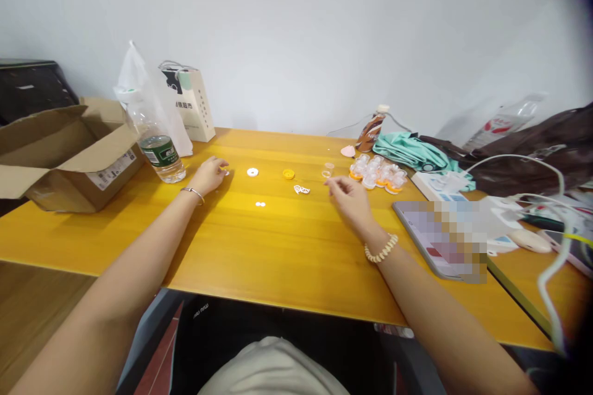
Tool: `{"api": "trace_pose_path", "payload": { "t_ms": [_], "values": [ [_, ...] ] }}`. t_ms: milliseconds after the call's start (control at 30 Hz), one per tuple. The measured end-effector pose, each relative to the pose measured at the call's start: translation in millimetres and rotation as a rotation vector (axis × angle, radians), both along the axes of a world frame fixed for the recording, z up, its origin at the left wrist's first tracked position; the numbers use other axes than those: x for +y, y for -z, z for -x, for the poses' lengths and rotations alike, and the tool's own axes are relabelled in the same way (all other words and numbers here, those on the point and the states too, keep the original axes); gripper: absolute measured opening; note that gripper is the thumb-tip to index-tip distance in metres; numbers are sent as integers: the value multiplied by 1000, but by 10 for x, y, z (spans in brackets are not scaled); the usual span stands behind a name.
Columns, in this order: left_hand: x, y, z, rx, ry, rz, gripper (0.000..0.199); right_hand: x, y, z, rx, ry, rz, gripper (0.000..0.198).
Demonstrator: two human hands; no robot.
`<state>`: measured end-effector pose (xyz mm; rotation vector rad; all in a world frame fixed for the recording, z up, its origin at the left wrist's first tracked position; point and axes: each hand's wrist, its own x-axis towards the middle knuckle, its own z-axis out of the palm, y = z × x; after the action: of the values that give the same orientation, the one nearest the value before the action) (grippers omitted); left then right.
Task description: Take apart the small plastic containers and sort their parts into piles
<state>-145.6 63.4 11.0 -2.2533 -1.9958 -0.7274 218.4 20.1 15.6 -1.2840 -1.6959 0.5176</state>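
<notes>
My left hand [212,176] is over the left part of the table, its fingers bent together at a small clear-white piece [227,173]. To its right lie a white disc [252,172] with a centre mark, a round yellow part [288,174] and white cut-out pieces [302,189]. Two tiny white dots [260,204] sit nearer to me. My right hand [348,197] hovers low with its fingers curled in; whatever they may hold is hidden. Just beyond its fingertips are clear rings [327,173]. A cluster of clear-domed pieces with orange bases [377,174] stands farther right.
At left are an open cardboard box [69,166], a water bottle [160,151] and a paper bag [199,105]. A brown drink bottle [370,129], teal cloth [407,151], tablet [438,241] and white cables [551,271] crowd the right. The wall bounds the back.
</notes>
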Motion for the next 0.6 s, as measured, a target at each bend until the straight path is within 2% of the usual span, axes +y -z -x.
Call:
{"api": "trace_pose_path", "payload": {
  "t_ms": [67,133,200,300,400,533,600],
  "values": [
    [-30,-27,-22,-23,9,-24,26,107,-49,-233,-75,235,-183,28],
    [-56,-49,-49,-32,17,-40,25,217,-65,-479,-251,430,-331,26],
    [-75,-66,-75,-30,23,-54,24,308,-36,-672,-436,568,-329,31],
    [-97,-85,-105,-29,34,-77,24,383,56,-799,-623,571,-229,32],
    [-123,-108,-130,-30,54,-101,24,394,108,-789,-724,552,-209,30],
    [-160,-133,-167,-49,88,-123,25,372,52,-759,-767,561,-171,26],
    [-171,-138,-182,-63,100,-129,25,351,-6,-770,-754,543,-89,25]
  ]
}}
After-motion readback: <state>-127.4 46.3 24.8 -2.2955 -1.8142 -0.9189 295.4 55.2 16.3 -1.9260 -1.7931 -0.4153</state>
